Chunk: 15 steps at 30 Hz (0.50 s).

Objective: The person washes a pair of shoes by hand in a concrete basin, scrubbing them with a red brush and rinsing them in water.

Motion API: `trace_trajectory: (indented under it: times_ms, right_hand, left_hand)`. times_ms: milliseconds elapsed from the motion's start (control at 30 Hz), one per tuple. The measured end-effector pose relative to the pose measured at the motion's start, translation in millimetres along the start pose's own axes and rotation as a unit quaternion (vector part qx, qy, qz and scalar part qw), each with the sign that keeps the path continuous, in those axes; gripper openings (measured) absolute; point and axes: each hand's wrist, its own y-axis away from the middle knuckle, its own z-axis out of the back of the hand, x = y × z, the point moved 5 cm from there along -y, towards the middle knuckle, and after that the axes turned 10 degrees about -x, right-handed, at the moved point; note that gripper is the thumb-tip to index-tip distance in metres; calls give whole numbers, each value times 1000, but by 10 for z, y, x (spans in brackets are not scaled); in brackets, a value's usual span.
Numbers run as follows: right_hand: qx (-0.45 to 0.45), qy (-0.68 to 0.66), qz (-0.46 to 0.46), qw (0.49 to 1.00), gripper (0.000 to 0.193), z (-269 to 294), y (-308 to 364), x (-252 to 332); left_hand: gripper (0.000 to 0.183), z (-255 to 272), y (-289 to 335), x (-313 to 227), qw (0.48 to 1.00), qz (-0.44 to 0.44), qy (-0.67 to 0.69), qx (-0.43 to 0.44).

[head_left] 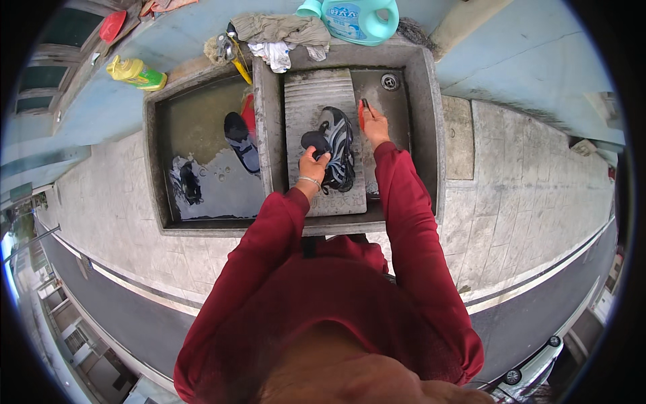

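Note:
A grey and black sneaker (343, 151) lies on its side on the ridged washboard slab (316, 94) in the right half of a concrete sink. My left hand (311, 167) is closed on the shoe's dark tongue, beside its opening. To the right of the slab, my right hand (375, 128) grips a red object with a dark end (365, 105); most of it is hidden by the fingers, so its kind does not show. It is held apart from the sneaker.
Cloudy water (202, 128) fills the left basin, with a dark shoe (239, 131), a black item (190, 183) and something red (249, 114) in it. Rags (282, 30), a teal detergent jug (360, 20) and a yellow bottle (138, 73) stand along the back. A drain (389, 82) sits at the far right.

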Motion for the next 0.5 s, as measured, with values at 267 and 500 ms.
trace_trajectory:
  times_ms: [267,500]
  right_hand:
    - [99,196,305,927,44,229,1657,628]
    - [13,394,413,821,42,-716,1221,1091]
  left_hand:
    - [22,290,-97,5,993,17,-28,-111]
    - [22,348,-193,204,964,-122,-200,-128]
